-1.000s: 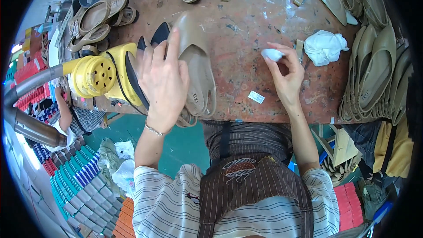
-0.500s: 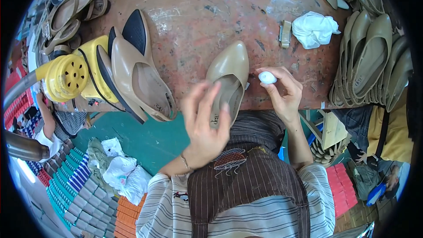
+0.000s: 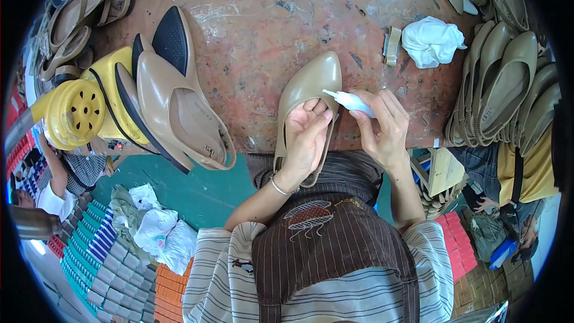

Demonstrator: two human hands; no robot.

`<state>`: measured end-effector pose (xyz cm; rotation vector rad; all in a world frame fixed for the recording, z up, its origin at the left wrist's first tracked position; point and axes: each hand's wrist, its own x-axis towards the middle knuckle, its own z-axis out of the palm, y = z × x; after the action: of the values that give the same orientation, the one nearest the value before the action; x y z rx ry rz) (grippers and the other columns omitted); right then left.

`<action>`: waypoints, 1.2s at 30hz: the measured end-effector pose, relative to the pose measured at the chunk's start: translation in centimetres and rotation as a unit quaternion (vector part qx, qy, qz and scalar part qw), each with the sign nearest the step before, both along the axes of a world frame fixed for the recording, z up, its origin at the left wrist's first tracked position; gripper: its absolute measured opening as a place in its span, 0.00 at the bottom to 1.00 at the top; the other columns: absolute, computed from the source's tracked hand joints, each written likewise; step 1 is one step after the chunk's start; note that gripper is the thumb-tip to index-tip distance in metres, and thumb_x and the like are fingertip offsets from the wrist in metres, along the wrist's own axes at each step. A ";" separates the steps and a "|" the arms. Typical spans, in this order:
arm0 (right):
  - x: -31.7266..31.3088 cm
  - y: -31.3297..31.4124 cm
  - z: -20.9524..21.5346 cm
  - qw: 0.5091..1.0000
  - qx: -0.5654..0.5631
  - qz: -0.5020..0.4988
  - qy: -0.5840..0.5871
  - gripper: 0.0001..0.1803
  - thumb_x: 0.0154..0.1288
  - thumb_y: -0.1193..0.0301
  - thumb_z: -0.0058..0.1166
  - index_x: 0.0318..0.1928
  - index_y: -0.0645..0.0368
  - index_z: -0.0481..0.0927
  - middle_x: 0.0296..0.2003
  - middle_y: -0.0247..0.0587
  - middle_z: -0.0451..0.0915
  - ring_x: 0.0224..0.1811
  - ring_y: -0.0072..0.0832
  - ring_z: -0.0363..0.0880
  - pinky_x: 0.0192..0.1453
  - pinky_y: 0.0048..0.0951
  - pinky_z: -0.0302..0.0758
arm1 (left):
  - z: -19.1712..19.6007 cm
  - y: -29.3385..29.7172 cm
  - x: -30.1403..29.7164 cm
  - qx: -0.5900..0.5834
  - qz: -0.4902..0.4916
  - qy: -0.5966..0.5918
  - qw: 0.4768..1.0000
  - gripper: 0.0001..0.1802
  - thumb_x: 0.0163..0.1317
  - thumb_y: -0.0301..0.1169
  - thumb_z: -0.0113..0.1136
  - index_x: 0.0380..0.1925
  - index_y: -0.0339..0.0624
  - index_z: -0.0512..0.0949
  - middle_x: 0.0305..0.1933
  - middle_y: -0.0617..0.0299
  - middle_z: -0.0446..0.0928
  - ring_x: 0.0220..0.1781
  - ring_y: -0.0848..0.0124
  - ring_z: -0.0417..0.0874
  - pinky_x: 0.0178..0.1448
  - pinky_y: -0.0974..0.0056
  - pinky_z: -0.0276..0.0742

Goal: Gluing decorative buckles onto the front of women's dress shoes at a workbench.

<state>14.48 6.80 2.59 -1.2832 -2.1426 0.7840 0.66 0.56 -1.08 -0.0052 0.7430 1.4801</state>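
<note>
My left hand (image 3: 306,137) grips a beige pointed slingback shoe (image 3: 311,84) at its opening, toe pointing away over the stained brown workbench (image 3: 269,24). My right hand (image 3: 379,125) holds a small white glue bottle (image 3: 350,100), its thin nozzle touching the shoe's inner rim beside my left fingertips. A silver bracelet sits on my left wrist.
Other beige wedge shoes (image 3: 179,107) lean against a yellow blower machine (image 3: 81,107) at the left. Rows of beige shoes (image 3: 508,84) stand at the right edge. A crumpled white cloth (image 3: 431,40) and a small strap piece (image 3: 391,45) lie beyond. More shoes (image 3: 78,6) are piled far left.
My left hand has taken the beige shoe from the pile at the left and pulled it in front of me. The right hand brought the white bottle's nozzle to the shoe.
</note>
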 end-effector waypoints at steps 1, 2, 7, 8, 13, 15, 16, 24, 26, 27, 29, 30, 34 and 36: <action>0.0 0.1 -0.1 1.000 0.010 0.004 -0.002 0.13 0.52 0.76 0.62 0.40 0.60 0.80 0.29 0.40 0.77 0.26 0.36 0.73 0.28 0.34 0.71 | -0.1 0.0 0.0 0.005 -0.005 0.000 1.000 0.22 0.61 0.13 0.50 0.56 0.31 0.67 0.57 0.55 0.72 0.61 0.68 0.71 0.64 0.65 0.66; -0.1 0.1 -0.2 1.000 0.008 0.005 -0.003 0.13 0.52 0.76 0.62 0.40 0.60 0.80 0.29 0.40 0.77 0.26 0.36 0.73 0.28 0.34 0.71 | -0.2 -0.1 0.0 0.002 -0.004 -0.001 1.000 0.22 0.61 0.13 0.50 0.56 0.31 0.67 0.57 0.55 0.72 0.61 0.68 0.71 0.64 0.65 0.66; 0.1 0.4 -0.1 0.999 0.001 0.023 -0.042 0.12 0.53 0.73 0.61 0.40 0.60 0.80 0.28 0.39 0.76 0.26 0.36 0.72 0.28 0.33 0.70 | -0.3 -0.2 -0.1 0.021 -0.009 0.007 1.000 0.21 0.62 0.13 0.49 0.56 0.28 0.67 0.58 0.52 0.72 0.61 0.66 0.72 0.63 0.65 0.67; 0.0 0.4 0.0 0.999 0.000 0.024 -0.043 0.12 0.53 0.73 0.61 0.40 0.60 0.80 0.28 0.39 0.76 0.26 0.36 0.72 0.28 0.33 0.70 | -0.3 -0.2 -0.1 0.019 -0.008 0.006 1.000 0.21 0.62 0.13 0.49 0.56 0.28 0.67 0.58 0.52 0.72 0.61 0.66 0.72 0.63 0.65 0.67; -0.3 0.5 0.2 0.998 -0.002 0.031 -0.060 0.12 0.53 0.74 0.60 0.40 0.61 0.80 0.27 0.39 0.76 0.27 0.36 0.72 0.29 0.34 0.70 | 0.2 0.0 0.0 -0.001 0.002 0.008 1.000 0.19 0.62 0.13 0.49 0.54 0.27 0.68 0.57 0.52 0.72 0.59 0.68 0.73 0.60 0.67 0.69; -0.2 0.5 0.0 0.998 -0.001 0.034 -0.060 0.12 0.53 0.74 0.60 0.40 0.61 0.79 0.27 0.40 0.75 0.27 0.36 0.72 0.29 0.34 0.70 | 0.3 0.1 0.0 -0.003 0.002 0.009 1.000 0.18 0.62 0.13 0.49 0.53 0.27 0.68 0.56 0.53 0.72 0.58 0.68 0.73 0.59 0.67 0.69; -0.2 0.5 0.0 0.998 0.001 0.036 -0.060 0.12 0.53 0.74 0.60 0.39 0.62 0.79 0.27 0.40 0.75 0.27 0.36 0.72 0.29 0.34 0.70 | 0.3 0.1 0.0 -0.004 0.002 0.010 1.000 0.17 0.62 0.13 0.49 0.53 0.27 0.68 0.55 0.53 0.73 0.57 0.69 0.73 0.58 0.68 0.70; -0.5 0.8 0.6 0.997 0.006 0.041 -0.065 0.10 0.53 0.74 0.60 0.37 0.62 0.79 0.27 0.40 0.75 0.27 0.36 0.72 0.28 0.34 0.70 | 0.4 0.2 0.2 -0.016 0.007 0.013 1.000 0.16 0.62 0.14 0.50 0.51 0.28 0.69 0.53 0.55 0.74 0.55 0.72 0.74 0.55 0.70 0.70; -0.6 0.8 0.7 0.997 0.004 0.043 -0.067 0.10 0.53 0.74 0.60 0.37 0.62 0.79 0.27 0.40 0.75 0.27 0.36 0.72 0.28 0.34 0.70 | 0.3 0.1 0.1 -0.020 0.008 0.015 1.000 0.16 0.62 0.14 0.50 0.51 0.28 0.69 0.53 0.55 0.74 0.54 0.72 0.74 0.55 0.69 0.70; -0.6 0.8 0.8 0.997 0.001 0.043 -0.065 0.10 0.53 0.74 0.60 0.37 0.62 0.79 0.27 0.40 0.75 0.27 0.36 0.72 0.28 0.34 0.71 | 0.2 0.1 0.1 -0.014 0.009 0.013 1.000 0.16 0.62 0.14 0.50 0.51 0.28 0.69 0.53 0.55 0.74 0.55 0.72 0.74 0.56 0.69 0.70; -0.5 0.8 0.8 0.997 -0.002 0.042 -0.063 0.10 0.53 0.75 0.60 0.37 0.63 0.79 0.27 0.40 0.75 0.27 0.36 0.72 0.28 0.34 0.71 | 0.2 0.1 0.1 -0.008 0.010 0.011 1.000 0.16 0.63 0.14 0.49 0.52 0.28 0.69 0.53 0.55 0.74 0.55 0.72 0.74 0.56 0.69 0.70; -0.5 0.8 0.9 0.997 -0.002 0.042 -0.064 0.10 0.53 0.75 0.60 0.37 0.63 0.79 0.26 0.40 0.75 0.27 0.37 0.72 0.29 0.34 0.71 | 0.3 0.1 0.1 -0.007 0.010 0.011 1.000 0.17 0.63 0.14 0.49 0.52 0.28 0.69 0.53 0.55 0.74 0.55 0.72 0.74 0.56 0.69 0.69; -0.7 0.9 0.8 0.998 0.002 0.042 -0.056 0.10 0.53 0.75 0.60 0.37 0.62 0.79 0.27 0.41 0.75 0.27 0.37 0.72 0.29 0.34 0.71 | 0.4 0.1 0.1 -0.009 0.012 0.012 1.000 0.17 0.63 0.14 0.49 0.52 0.27 0.69 0.53 0.54 0.74 0.55 0.71 0.74 0.57 0.69 0.69; -0.8 1.0 0.9 0.998 0.003 0.040 -0.056 0.10 0.53 0.75 0.60 0.37 0.62 0.79 0.27 0.41 0.75 0.27 0.37 0.72 0.29 0.35 0.71 | 0.2 0.0 0.1 0.004 0.008 0.008 1.000 0.17 0.63 0.14 0.48 0.52 0.27 0.69 0.53 0.54 0.74 0.56 0.71 0.74 0.57 0.69 0.69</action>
<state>13.64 7.75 3.44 -1.2738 -2.2955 0.7540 0.80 0.58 -0.91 0.0058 0.7510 1.4999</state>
